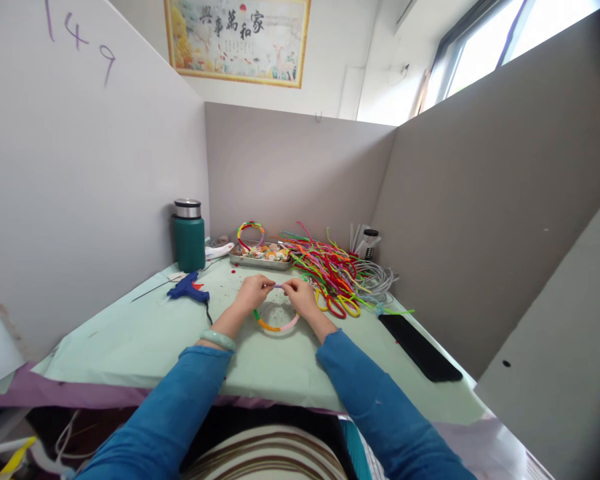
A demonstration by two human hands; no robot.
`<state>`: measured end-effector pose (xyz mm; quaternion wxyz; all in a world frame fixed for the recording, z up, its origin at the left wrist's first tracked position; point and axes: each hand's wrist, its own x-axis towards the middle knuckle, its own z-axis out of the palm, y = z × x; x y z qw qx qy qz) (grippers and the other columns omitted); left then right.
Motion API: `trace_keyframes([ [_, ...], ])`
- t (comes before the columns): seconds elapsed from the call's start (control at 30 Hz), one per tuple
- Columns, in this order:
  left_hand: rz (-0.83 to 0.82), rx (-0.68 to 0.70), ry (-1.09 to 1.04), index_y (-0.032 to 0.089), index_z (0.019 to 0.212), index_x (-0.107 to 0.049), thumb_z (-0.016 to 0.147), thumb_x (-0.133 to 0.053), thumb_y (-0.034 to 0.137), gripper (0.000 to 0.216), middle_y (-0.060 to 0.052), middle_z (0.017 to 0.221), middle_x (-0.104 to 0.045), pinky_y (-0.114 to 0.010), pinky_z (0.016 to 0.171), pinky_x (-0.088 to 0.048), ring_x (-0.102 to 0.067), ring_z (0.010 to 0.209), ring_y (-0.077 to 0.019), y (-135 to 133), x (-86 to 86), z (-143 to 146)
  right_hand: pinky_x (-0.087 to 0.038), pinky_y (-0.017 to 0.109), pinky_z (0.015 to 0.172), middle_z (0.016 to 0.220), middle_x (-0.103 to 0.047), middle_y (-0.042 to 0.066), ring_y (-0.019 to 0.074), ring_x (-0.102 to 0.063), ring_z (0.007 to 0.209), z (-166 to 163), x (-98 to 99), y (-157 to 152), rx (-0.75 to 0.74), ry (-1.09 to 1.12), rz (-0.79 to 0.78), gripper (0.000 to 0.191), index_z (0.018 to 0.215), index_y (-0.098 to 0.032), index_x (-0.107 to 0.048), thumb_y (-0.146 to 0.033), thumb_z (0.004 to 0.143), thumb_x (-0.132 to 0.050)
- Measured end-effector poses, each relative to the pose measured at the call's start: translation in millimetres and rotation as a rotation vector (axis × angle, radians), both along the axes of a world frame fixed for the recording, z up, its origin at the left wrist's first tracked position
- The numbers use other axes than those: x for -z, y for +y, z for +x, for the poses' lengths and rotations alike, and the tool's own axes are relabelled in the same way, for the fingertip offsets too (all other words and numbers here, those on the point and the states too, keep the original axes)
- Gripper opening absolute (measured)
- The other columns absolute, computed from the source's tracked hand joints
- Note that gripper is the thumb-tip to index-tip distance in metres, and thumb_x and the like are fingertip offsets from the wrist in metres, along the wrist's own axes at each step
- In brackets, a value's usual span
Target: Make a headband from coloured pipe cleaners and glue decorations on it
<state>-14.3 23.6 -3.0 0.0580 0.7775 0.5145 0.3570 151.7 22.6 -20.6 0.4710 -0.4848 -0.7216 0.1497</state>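
My left hand [253, 292] and my right hand [299, 295] meet over the middle of the table, both pinched on the top of a headband [275, 327] wrapped in coloured pipe cleaners. A purple stretch of it shows between my fingertips. The band's green, orange and pink arc curves down toward me below the hands. A pale green bangle [218, 339] sits on my left wrist.
A blue glue gun [188, 288] lies left of my hands, a green flask [189, 236] behind it. A metal tray [260, 260] of small bits holds another wrapped hoop [251, 232]. A pile of pipe cleaners [330, 270] and white cable lie right; a black phone [419, 347] sits near the right edge.
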Motion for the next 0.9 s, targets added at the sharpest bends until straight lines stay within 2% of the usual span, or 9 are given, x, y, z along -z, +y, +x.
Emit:
trace_keyframes([
  [0.17,-0.088,-0.015,0.013,0.015,0.085,-0.072,0.077,-0.052,0.024,0.024,-0.006,0.074,-0.069,-0.024,0.065,-0.04,-0.058,0.068,-0.0161,-2.5,-1.0,0.8,-0.038,0.022,0.058,0.067,-0.065,0.0,0.0131,-0.056,0.064,-0.8,-1.7,-2.3,-0.005,-0.02,0.004,0.019,0.073,-0.019,-0.065,-0.029,0.077,-0.05],
  [0.3,-0.196,-0.007,-0.031,0.014,0.074,-0.07,0.076,-0.051,0.025,0.022,-0.002,0.054,-0.061,-0.022,0.056,-0.037,-0.054,0.056,-0.0131,-4.2,-1.7,1.6,-0.038,0.022,0.058,0.066,-0.065,0.0,0.0131,-0.055,0.062,-1.7,-2.6,-3.9,0.002,-0.042,0.009,0.019,0.071,-0.019,-0.066,-0.029,0.077,-0.05],
  [0.47,-0.417,0.051,-0.199,0.013,0.071,-0.064,0.076,-0.048,0.027,0.022,0.003,0.04,-0.048,-0.021,0.046,-0.033,-0.043,0.04,-0.0096,-1.9,1.8,0.9,-0.038,0.022,0.058,0.068,-0.065,0.0,0.0132,-0.055,0.064,-1.3,-2.0,-3.5,-0.026,-0.038,0.02,0.019,0.073,-0.02,-0.066,-0.029,0.077,-0.049],
  [0.6,-0.56,0.116,-0.34,0.012,0.072,-0.06,0.076,-0.048,0.028,0.02,0.004,0.039,-0.045,-0.02,0.043,-0.032,-0.038,0.036,-0.0083,-2.2,3.4,1.0,-0.038,0.022,0.059,0.07,-0.066,0.0,0.0135,-0.056,0.065,-0.6,-2.1,-3.5,-0.032,-0.036,0.02,0.019,0.074,-0.02,-0.066,-0.029,0.077,-0.05],
  [0.7,-0.525,0.107,-0.304,0.012,0.078,-0.061,0.073,-0.053,0.024,0.015,0.005,0.041,-0.047,-0.02,0.045,-0.033,-0.04,0.038,-0.008,-4.5,1.9,1.7,-0.038,0.022,0.059,0.071,-0.066,0.0,0.0135,-0.056,0.065,-0.4,-2.1,-3.6,-0.026,-0.026,0.032,0.02,0.075,-0.02,-0.066,-0.029,0.077,-0.049],
  [0.83,-0.221,0.016,-0.058,0.015,0.076,-0.067,0.069,-0.058,0.022,0.013,-0.001,0.058,-0.06,-0.022,0.056,-0.037,-0.051,0.055,-0.0117,-6.0,-1.4,1.5,-0.038,0.022,0.058,0.068,-0.065,0.0,0.0133,-0.056,0.064,-0.8,-2.4,-3.5,-0.027,-0.034,0.018,0.019,0.073,-0.02,-0.066,-0.029,0.077,-0.05],
  [0.9,-0.126,-0.018,0.018,0.017,0.075,-0.069,0.069,-0.059,0.025,0.014,-0.003,0.068,-0.065,-0.022,0.062,-0.038,-0.055,0.065,-0.0144,-6.4,-2.5,0.9,-0.038,0.022,0.058,0.067,-0.065,0.0,0.0134,-0.056,0.064,-1.2,-2.8,-3.9,-0.023,-0.038,0.015,0.019,0.073,-0.02,-0.066,-0.029,0.076,-0.05],
])
